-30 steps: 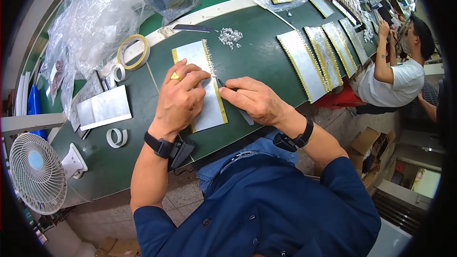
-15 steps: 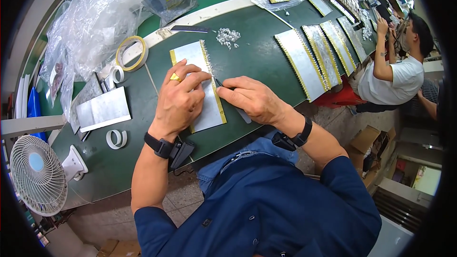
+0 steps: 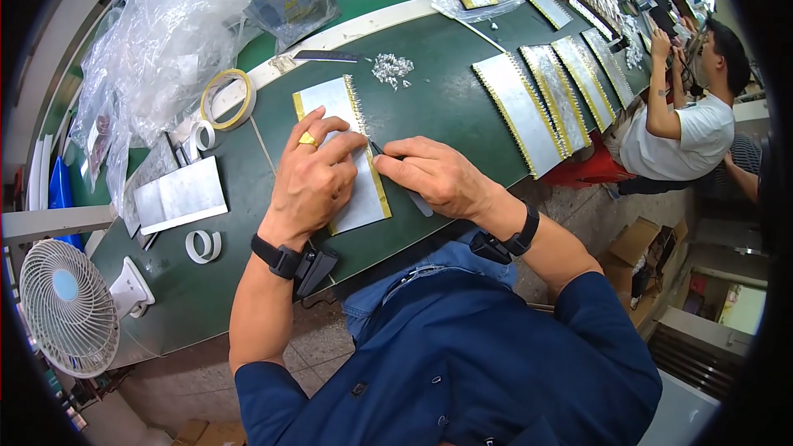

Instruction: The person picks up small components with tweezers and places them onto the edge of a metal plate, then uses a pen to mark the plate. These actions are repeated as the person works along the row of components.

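A flat silver plate (image 3: pixel 363 201) with yellow tape along its long edges lies on the green table in front of me. Small metallic pieces line the upper part of its right edge. My left hand (image 3: pixel 312 169), a yellow ring on one finger, rests over the plate with bent, parted fingers; its index fingertip reaches that right edge. My right hand (image 3: pixel 434 169) pinches slim tweezers (image 3: pixel 377 149), their dark tips at the edge beside my left index finger. The flat rear end of the tweezers shows below the hand. My left thumb is mostly hidden.
Beyond the plate lies a pile of small metallic pieces (image 3: pixel 391 70). Several taped plates (image 3: pixel 519 116) lie to the right, near a seated co-worker (image 3: pixel 681 132). At left are tape rolls (image 3: pixel 229 100), a blank plate (image 3: pixel 182 195), clear plastic bags (image 3: pixel 165 41) and a fan (image 3: pixel 70 306).
The plate's far end sits slightly nearer to me, and my left fingers have shifted a little on it. The tweezers stay at the plate's right edge.
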